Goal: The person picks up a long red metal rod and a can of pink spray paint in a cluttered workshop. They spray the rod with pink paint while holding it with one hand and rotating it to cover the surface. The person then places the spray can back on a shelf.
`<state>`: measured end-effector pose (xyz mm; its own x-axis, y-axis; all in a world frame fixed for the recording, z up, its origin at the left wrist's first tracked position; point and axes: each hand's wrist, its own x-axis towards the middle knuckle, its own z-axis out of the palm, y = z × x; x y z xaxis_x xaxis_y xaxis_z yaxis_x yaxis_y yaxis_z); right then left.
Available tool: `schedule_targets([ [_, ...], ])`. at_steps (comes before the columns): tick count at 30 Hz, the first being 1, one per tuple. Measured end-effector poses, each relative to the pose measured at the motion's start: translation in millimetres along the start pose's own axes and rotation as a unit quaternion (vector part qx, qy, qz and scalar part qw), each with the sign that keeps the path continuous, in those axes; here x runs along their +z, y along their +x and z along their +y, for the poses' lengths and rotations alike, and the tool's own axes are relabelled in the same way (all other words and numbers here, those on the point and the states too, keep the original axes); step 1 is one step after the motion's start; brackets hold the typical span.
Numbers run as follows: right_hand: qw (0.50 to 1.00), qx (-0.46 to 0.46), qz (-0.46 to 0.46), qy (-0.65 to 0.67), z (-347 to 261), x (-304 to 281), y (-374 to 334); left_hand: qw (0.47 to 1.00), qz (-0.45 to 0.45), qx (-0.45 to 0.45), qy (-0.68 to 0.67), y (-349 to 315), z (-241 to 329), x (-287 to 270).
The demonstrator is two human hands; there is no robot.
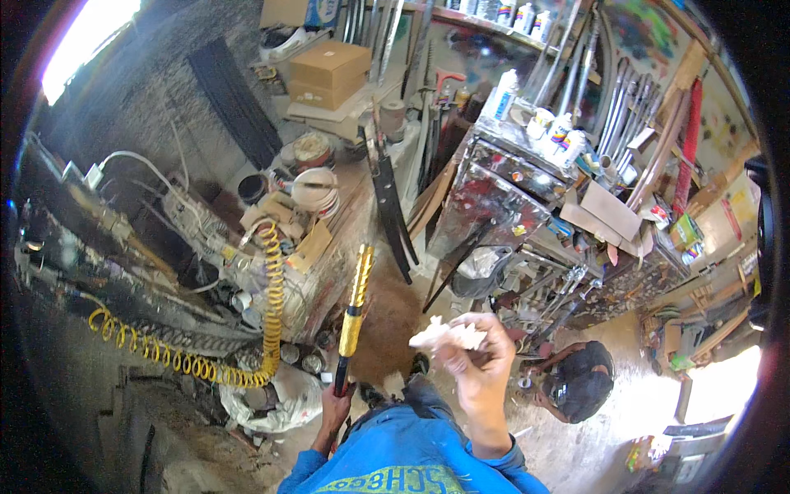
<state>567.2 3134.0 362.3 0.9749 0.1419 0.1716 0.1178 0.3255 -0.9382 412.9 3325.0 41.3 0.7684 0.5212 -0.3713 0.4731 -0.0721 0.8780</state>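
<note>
My left hand [336,405] is closed around the lower end of a gold and black rod [352,325], which points up and away from me. The rod's upper part has a patterned gold surface, and a little red shows close to my fingers. In front of my chest, on the right, my raised right hand [481,358] pinches a crumpled whitish wad [444,333], perhaps cloth or paper. The wad is near the rod but apart from it.
A coiled yellow air hose [270,329] hangs at left beside a white sack [284,402]. Buckets [315,191] and a cardboard box [329,72] stand beyond. A paint-stained cabinet [502,193] holds bottles at right. Another person [580,380] in dark clothing is low at the right.
</note>
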Motion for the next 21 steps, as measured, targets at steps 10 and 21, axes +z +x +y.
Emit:
schedule_targets([
  [10, 0.997, 0.060, -0.007, 0.041, 14.3, 0.2, 15.3, 0.989, -0.042, 0.144, 0.009, 65.4, 85.0, 12.2],
  [21, 0.981, 0.043, -0.145, 0.119, -3.8, 97.9, 56.8, 0.952, -0.061, 0.299, 0.008, 290.1, 376.0, -32.3],
])
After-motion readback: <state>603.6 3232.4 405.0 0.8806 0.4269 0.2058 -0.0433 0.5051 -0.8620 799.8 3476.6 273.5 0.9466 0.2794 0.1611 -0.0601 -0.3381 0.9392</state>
